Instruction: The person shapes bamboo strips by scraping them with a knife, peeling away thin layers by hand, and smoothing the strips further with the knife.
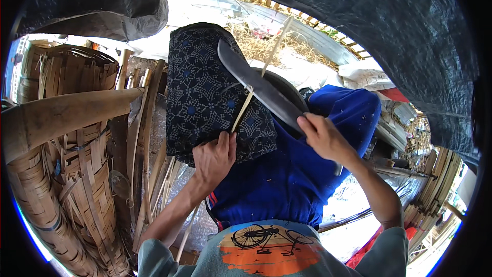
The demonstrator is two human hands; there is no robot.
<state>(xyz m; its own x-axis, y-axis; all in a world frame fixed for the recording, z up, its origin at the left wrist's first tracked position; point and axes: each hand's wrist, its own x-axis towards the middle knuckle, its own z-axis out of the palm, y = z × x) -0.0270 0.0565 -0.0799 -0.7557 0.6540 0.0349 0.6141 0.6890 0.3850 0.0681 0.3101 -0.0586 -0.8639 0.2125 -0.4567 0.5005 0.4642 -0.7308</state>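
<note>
Leftward, woven bamboo baskets (95,166) crowded behind a bamboo pole (72,118); curled left hand (214,155) clutched a bamboo strip (241,111), right hand (325,137) gripped a machete (262,91) slanting across it.

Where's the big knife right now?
In the head view, the big knife is just above the middle, its handle in the right hand, its blade crossing a thin strip beside the dark patterned cloth.
</note>
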